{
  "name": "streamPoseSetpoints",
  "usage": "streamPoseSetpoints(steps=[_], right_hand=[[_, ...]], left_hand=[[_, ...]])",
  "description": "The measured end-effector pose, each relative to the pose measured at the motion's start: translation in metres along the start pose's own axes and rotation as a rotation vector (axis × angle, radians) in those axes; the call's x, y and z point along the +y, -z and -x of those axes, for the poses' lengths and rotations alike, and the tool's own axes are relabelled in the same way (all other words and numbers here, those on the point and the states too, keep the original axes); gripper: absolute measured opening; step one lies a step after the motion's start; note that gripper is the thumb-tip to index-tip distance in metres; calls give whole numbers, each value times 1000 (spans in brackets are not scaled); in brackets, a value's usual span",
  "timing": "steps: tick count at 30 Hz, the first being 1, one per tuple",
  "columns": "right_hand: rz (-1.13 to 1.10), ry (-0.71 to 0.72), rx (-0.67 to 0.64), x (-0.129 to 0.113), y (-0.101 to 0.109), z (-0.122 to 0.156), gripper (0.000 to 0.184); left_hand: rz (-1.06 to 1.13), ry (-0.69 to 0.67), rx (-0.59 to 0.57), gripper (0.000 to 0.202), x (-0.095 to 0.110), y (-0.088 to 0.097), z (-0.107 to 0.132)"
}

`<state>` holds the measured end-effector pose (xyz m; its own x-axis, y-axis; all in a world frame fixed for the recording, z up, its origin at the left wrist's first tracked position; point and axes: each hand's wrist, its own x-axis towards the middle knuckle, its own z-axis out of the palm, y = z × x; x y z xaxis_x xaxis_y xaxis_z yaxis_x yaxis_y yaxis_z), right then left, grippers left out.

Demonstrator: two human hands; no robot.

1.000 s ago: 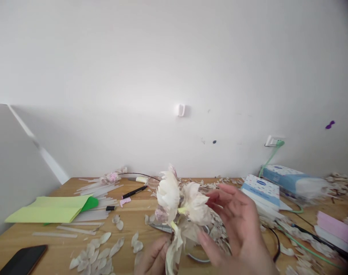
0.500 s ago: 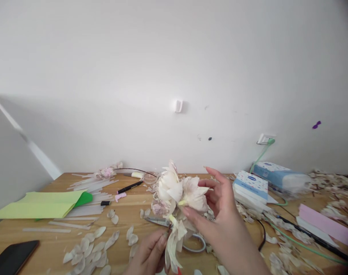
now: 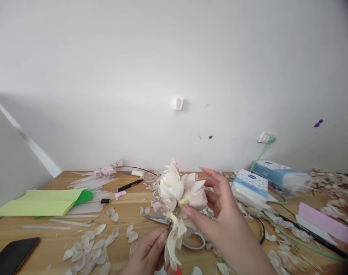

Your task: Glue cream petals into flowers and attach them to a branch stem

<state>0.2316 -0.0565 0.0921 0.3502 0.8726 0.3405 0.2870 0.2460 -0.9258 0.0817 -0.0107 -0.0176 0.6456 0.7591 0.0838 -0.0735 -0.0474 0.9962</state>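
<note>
In front of me is a bunch of cream-white flowers (image 3: 171, 185) with pale pinkish petals and yellowish bases. My left hand (image 3: 151, 250) is closed low on it, thumb and fingers pinching the thin brown flower stem (image 3: 169, 226). One bloom hangs downward beside that grip. My right hand (image 3: 220, 214) curves around the right-hand flower (image 3: 194, 193), its thumb at the yellow base and its other fingers behind the petals, the index raised. Behind the bunch lie scissors (image 3: 195, 244), partly hidden, with grey handles.
Loose petals (image 3: 88, 248) are scattered over the wooden table (image 3: 125, 225). On the left are a phone (image 3: 15, 254), green paper (image 3: 39, 202), white strips (image 3: 88, 208) and a black pen (image 3: 130, 185). Tissue packs (image 3: 251, 185), a green cable (image 3: 303, 244) and pink paper (image 3: 329, 223) lie right.
The view has shifted slightly. Both hands keep nearly the same place and grip on the bunch, and the right fingers have moved only a little.
</note>
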Motion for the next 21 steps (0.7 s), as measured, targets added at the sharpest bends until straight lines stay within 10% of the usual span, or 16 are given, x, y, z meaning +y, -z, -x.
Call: streamPoseSetpoints(steps=[21], right_hand=[[199,-10,36,-6,2,3,50]], left_hand=[[46,-29,-18,41,-4,-1,0]])
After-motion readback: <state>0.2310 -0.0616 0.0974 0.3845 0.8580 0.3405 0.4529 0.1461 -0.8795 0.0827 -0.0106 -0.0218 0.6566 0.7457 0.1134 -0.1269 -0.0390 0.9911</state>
